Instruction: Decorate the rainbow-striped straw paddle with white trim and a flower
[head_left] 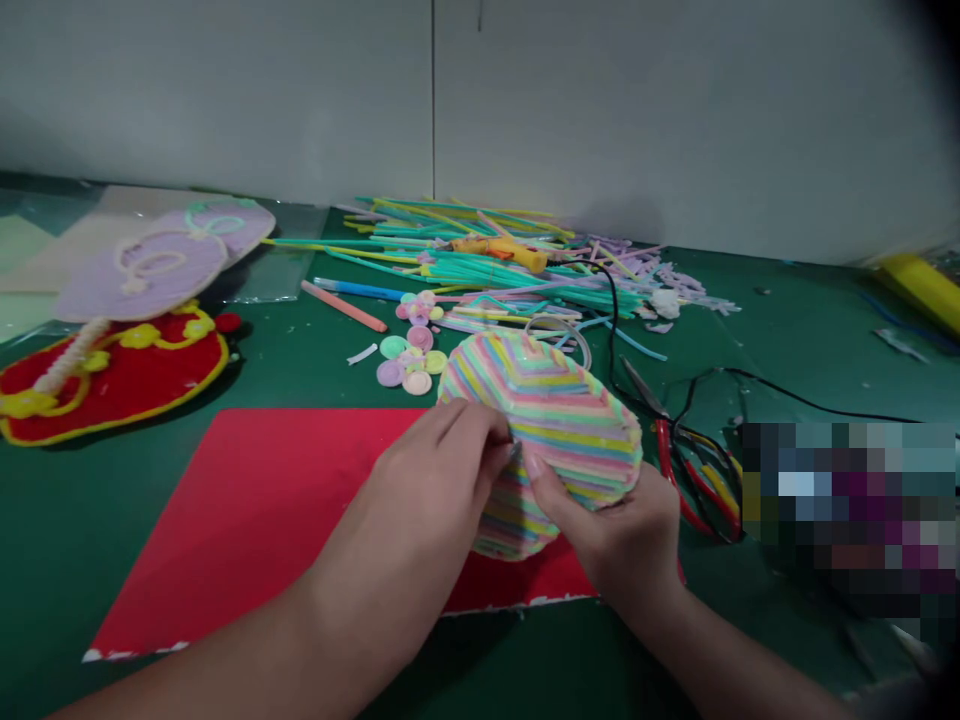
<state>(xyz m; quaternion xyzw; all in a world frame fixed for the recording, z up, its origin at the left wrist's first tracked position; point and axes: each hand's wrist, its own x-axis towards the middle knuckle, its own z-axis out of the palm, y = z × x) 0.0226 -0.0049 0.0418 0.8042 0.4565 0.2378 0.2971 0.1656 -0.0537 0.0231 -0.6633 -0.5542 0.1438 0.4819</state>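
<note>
Both hands hold a round fan-shaped piece (551, 415) made of pastel striped pipe cleaners, tilted up above a red sheet (262, 500). My left hand (427, 500) pinches its near edge with closed fingers. My right hand (622, 530) grips it from below and the right, thumb pressed on the striped face. Small pastel coiled discs (409, 360) lie just beyond the piece.
A pile of coloured pipe cleaners (480, 260) with an orange glue gun (499, 247) lies at the back. Scissors with red handles (664, 430) and black cables sit at right. Purple and red fuzzy fans (142, 330) rest at left on the green table (787, 320).
</note>
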